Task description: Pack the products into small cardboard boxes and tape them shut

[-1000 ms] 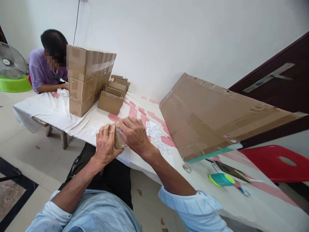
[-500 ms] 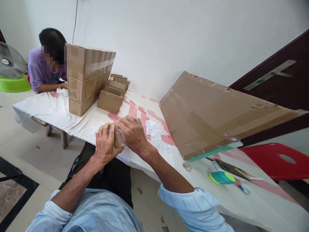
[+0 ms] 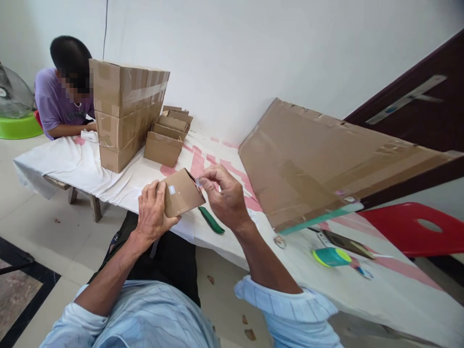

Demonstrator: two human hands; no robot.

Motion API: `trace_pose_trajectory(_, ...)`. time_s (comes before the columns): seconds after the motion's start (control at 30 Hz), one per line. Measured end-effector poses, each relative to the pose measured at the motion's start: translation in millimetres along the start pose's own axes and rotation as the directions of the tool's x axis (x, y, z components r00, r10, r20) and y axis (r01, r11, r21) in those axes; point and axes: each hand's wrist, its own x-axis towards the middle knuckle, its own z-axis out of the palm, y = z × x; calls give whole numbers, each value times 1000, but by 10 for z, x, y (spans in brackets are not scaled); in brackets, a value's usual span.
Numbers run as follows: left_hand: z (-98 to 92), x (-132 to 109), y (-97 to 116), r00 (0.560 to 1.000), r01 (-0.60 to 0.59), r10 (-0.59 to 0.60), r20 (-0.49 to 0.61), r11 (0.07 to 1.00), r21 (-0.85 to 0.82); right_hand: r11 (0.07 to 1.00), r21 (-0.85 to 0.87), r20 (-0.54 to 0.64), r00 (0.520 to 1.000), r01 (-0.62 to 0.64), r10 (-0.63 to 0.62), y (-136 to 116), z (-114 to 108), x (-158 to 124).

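My left hand (image 3: 154,211) grips a small brown cardboard box (image 3: 181,193) by its left side, the thumb along the lower edge. The box carries a small white label (image 3: 171,190) and is tilted above the table's front edge. At its right end, my right hand (image 3: 224,195) pinches a small piece of clear tape (image 3: 198,181) between thumb and fingertips. A dark line along that end looks like a gap at the flap. Just below the box, a green-handled tool (image 3: 211,220) lies on the tablecloth; its other end is hidden.
Taped cartons (image 3: 108,130) are stacked at the left, beside open small boxes (image 3: 163,149). A person (image 3: 50,106) sits behind them. A large cardboard sheet (image 3: 304,164) leans at the right. Nearby are a tape roll (image 3: 279,241), a teal-and-yellow object (image 3: 331,257) and a phone (image 3: 348,244).
The box has turned so its labelled face shows. My right hand has come away from its top to its right end, pinching the tape. The green-handled tool has come into sight.
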Motion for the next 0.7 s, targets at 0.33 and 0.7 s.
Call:
trace_pose_trajectory(0.33, -143, 136, -652, 999, -51, 46, -28, 980, -191, 906, -8, -313, 861, -424, 400, 1184, -747, -590)
trace_pose_trajectory(0.7, -101, 526, -1259, 958, 284, -209, 197, 799, -530, 756, 11, -428, 681, -654, 595, 2167, -1070, -1401)
